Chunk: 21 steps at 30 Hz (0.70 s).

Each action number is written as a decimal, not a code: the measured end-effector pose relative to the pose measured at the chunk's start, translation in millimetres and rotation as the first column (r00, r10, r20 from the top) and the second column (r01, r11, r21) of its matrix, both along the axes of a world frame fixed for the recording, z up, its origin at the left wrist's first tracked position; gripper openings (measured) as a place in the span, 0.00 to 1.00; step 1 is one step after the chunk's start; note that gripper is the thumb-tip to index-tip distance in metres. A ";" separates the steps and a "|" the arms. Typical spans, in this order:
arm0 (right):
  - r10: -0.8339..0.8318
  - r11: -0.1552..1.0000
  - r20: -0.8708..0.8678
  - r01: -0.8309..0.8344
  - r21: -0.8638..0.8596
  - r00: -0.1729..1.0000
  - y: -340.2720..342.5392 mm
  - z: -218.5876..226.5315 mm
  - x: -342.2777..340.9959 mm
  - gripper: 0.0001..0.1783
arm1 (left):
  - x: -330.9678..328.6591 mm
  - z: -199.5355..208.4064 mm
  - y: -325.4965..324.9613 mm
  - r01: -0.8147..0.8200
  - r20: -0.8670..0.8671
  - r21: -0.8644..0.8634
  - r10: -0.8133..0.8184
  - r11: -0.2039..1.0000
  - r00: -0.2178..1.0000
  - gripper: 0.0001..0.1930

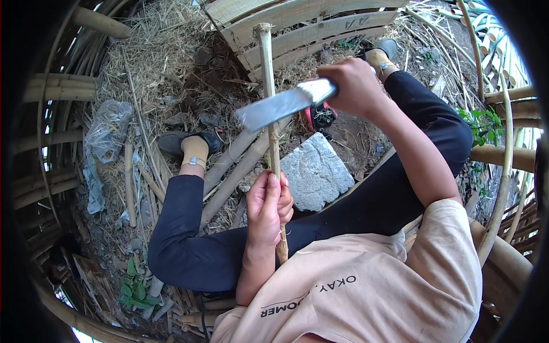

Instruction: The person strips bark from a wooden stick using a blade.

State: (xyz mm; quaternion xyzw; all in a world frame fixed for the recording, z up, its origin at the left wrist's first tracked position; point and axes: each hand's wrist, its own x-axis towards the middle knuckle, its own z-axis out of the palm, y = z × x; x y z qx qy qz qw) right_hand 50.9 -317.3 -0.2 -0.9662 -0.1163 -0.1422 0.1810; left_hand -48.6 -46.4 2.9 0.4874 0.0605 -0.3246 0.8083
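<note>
My left hand (267,204) is wrapped round the lower part of a long, slim wooden stick (267,66). The stick stands nearly upright in front of me, its lower end close to my shirt. In my right hand (353,86) is a machete (280,108) with a broad, flat blade, slightly blurred. The blade points left and passes in front of the stick above my left hand; I cannot tell whether it touches the wood. White wrapping shows where the blade meets the handle, and my fingers hide most of the handle.
A rough grey stone block (317,171) lies between my legs, beside two bamboo poles (234,171). Beyond stands a slatted wooden crate (309,34). A red and black object (321,117) sits behind the stone. Clear plastic bags (108,128) lie left among straw; bamboo railings (51,137) flank me.
</note>
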 end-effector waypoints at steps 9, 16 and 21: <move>0.006 0.998 -0.191 0.006 0.062 0.982 21.8 3.0 -7.2 0.10 | -5.5 1.8 -3.9 -0.019 0.091 0.109 0.010 0.994 0.996 0.12; -0.031 0.999 -0.126 0.033 0.019 0.991 25.8 -13.0 8.6 0.11 | -5.5 2.2 -2.6 -0.024 0.077 0.102 0.016 0.995 0.997 0.12; -0.288 0.957 0.017 0.287 0.035 0.957 -9.7 -19.8 32.7 0.15 | -10.6 8.9 -3.1 0.008 0.048 0.014 -0.008 1.000 0.999 0.12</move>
